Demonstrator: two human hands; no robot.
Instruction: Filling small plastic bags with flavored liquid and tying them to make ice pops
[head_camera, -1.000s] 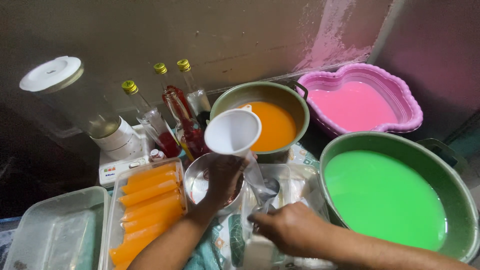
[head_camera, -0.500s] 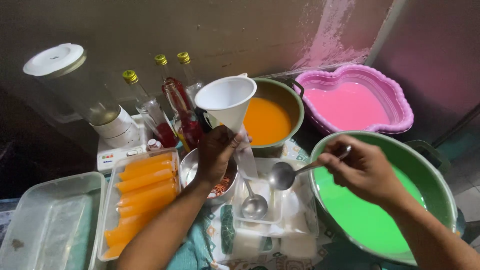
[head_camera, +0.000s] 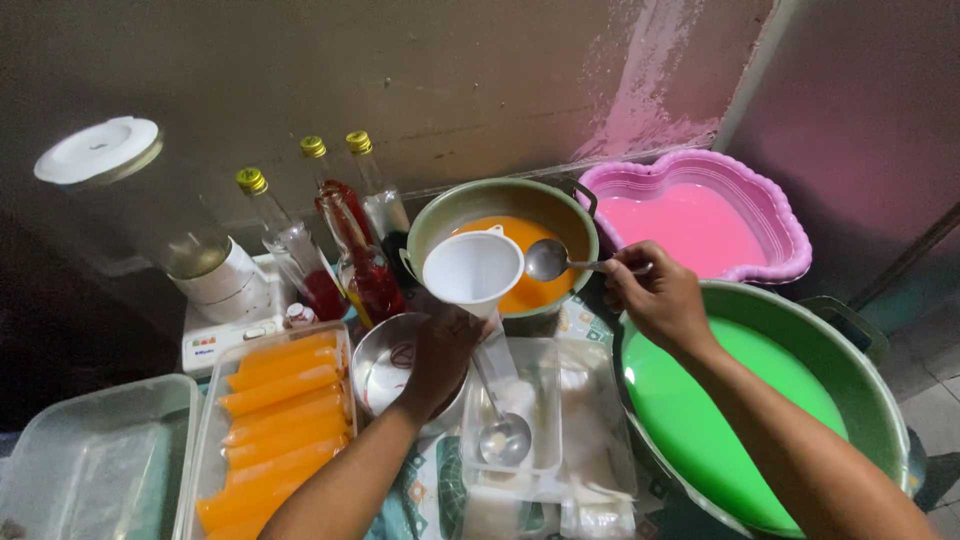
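**Funnel and ladle held over the pot of orange liquid**

Head view: The person's left hand is closed around the stem of a white funnel, holding it upright with its wide mouth facing up, just in front of the green pot of orange liquid. The right hand grips the handle of a metal ladle, whose bowl hangs over the orange liquid right beside the funnel's rim; whether the two touch cannot be told.

Below the left hand sits a small metal bowl, and next to it a clear plastic container with a second ladle lying inside. To the left, a clear tray holds a stack of long orange-filled bags, with another clear tray beside it.

Under the right forearm stands a large green basin of bright green liquid. Behind it, against the wall, is a pink scalloped tub of pink liquid. Three yellow-capped glass bottles stand left of the pot, and a clear jar with a white lid stands further left.
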